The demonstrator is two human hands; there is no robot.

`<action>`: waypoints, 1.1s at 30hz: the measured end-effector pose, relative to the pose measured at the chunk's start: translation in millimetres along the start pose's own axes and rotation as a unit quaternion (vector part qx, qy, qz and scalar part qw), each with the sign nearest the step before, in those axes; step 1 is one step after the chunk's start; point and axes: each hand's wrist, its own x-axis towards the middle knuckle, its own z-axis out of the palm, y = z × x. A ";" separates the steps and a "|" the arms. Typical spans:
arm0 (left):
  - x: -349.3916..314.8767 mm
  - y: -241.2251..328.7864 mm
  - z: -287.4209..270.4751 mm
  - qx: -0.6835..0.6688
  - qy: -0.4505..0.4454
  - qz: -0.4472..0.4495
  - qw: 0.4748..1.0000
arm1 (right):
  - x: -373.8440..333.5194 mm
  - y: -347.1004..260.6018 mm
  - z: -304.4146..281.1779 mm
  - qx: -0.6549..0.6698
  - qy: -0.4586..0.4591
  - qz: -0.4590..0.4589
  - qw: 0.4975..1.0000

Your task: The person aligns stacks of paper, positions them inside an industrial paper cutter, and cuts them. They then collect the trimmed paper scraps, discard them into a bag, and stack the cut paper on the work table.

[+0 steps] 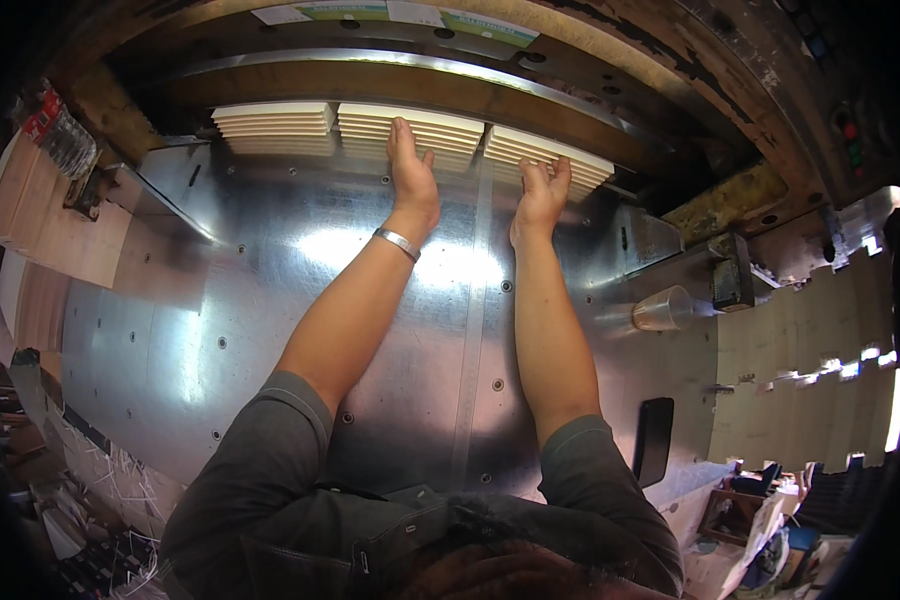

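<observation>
Three pale layered stacks [450, 132], paper by their look, stand in a row at the far edge of the metal table [270, 260]. I see the left hand [413, 182] open and straight-fingered at the middle one and the right hand [541, 198] loosely open, fingers slightly curled, at the right one, neither gripping anything. I'd expect heavy blocks with bendable, slippery leaves, best held flat-palmed across the front faces, sparing the corners.
</observation>
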 end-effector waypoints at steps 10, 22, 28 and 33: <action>-0.9 1.4 -0.8 0.012 -0.015 -0.003 1.000 | 1.3 2.1 -0.2 0.003 -0.004 -0.011 1.000; 0.7 -0.8 -2.5 0.015 -0.019 -0.001 1.000 | 0.2 -1.0 -1.7 0.005 -0.018 0.004 1.000; 0.0 0.3 -1.8 0.015 -0.021 -0.002 1.000 | 1.5 0.9 -2.6 0.009 -0.019 0.002 1.000; 0.3 0.9 -3.0 0.014 -0.028 0.000 1.000 | 2.1 1.6 -2.2 0.008 -0.019 0.003 1.000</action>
